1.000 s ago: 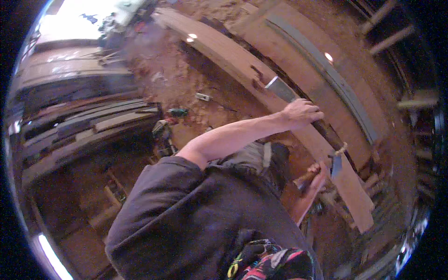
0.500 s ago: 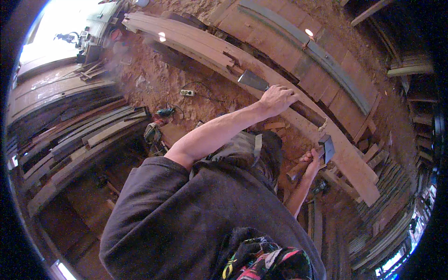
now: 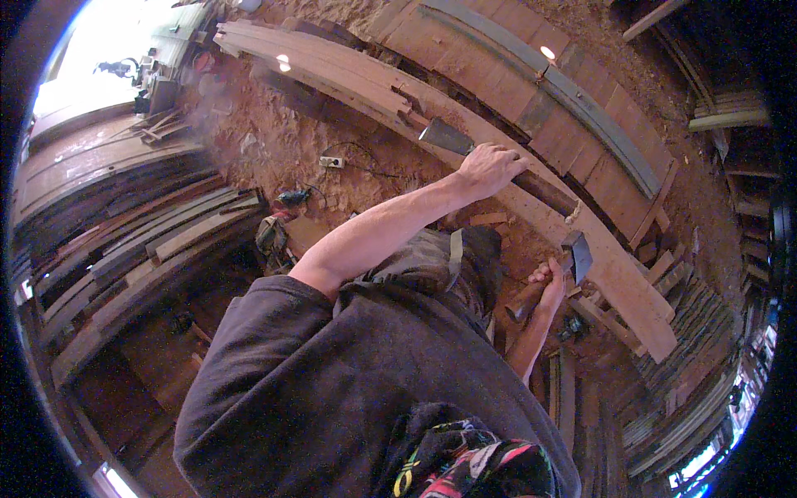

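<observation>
My left hand (image 3: pixel 494 168) is closed around what looks like a broad chisel; its wide metal blade (image 3: pixel 446 137) points left, over the wooden beam (image 3: pixel 490 124). The handle is hidden inside my fist. A stepped notch (image 3: pixel 405 104) is cut in the beam just beyond the blade's end. Lower and to the right, my right hand (image 3: pixel 554 284) grips a hammer by its wooden handle (image 3: pixel 524 302). The hammer's blocky metal head (image 3: pixel 575 255) is raised beside the near edge of the beam. A pale knot of shavings or fibre (image 3: pixel 573 213) clings to the beam between the hands.
Behind the beam lies a boarded surface (image 3: pixel 498 83) with a long grey strip (image 3: pixel 581 104) across it. A white power socket (image 3: pixel 332 162) and cable rest on the reddish dirt floor. Stacked planks (image 3: pixel 158 241) stand at left, more boards (image 3: pixel 689 365) at right.
My left hand and the chisel have shifted slightly left, and the blade has turned a little. The hammer and my right hand have moved slightly left. Both grips stay the same.
</observation>
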The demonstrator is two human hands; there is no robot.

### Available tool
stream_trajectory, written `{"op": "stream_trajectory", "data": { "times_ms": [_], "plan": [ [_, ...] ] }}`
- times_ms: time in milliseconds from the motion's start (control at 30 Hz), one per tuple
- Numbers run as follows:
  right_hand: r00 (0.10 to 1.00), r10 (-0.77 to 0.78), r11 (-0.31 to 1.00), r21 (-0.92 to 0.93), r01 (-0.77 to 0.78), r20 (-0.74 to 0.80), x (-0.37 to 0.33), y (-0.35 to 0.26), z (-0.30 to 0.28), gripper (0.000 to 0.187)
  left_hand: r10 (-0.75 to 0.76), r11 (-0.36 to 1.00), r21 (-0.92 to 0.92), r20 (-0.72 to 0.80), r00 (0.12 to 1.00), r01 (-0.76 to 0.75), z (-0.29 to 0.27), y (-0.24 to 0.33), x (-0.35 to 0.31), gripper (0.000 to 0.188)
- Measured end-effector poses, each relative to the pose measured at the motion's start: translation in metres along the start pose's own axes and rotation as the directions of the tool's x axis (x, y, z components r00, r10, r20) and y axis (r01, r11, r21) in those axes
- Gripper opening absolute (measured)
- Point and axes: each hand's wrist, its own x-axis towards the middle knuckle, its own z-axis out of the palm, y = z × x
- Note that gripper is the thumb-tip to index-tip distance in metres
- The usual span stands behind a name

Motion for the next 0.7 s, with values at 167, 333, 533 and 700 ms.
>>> {"op": "stream_trajectory", "data": {
  "times_ms": [167, 333, 533, 700],
  "plan": [
    [0.999, -0.011, 0.998, -0.069, 0.009, -0.035, -0.010, -0.006, 0.016, 0.023, -0.010, 1.000, -0.009, 0.003, 1.000, 0.010, 0.000, 0.000, 0.000, 0.026],
    [1.000, 0.015, 0.999, -0.047, -0.015, -0.014, -0.008, -0.004, 0.011, 0.022, 0.000, 1.000, -0.023, 0.001, 1.000, 0.000, -0.001, 0.000, -0.001, 0.030],
    [0.998, 0.009, 1.000, 0.023, -0.010, 0.066, 0.003, 0.004, -0.007, 0.017, -0.017, 0.999, -0.042, 0.045, 0.999, 0.019, -0.002, 0.000, 0.000, 0.032],
    [1.000, 0.024, 0.999, 0.034, -0.024, -0.005, -0.001, 0.004, -0.001, 0.016, 0.032, 0.999, -0.013, -0.156, 0.987, -0.034, 0.009, -0.004, -0.003, 0.026]
  ]
}}
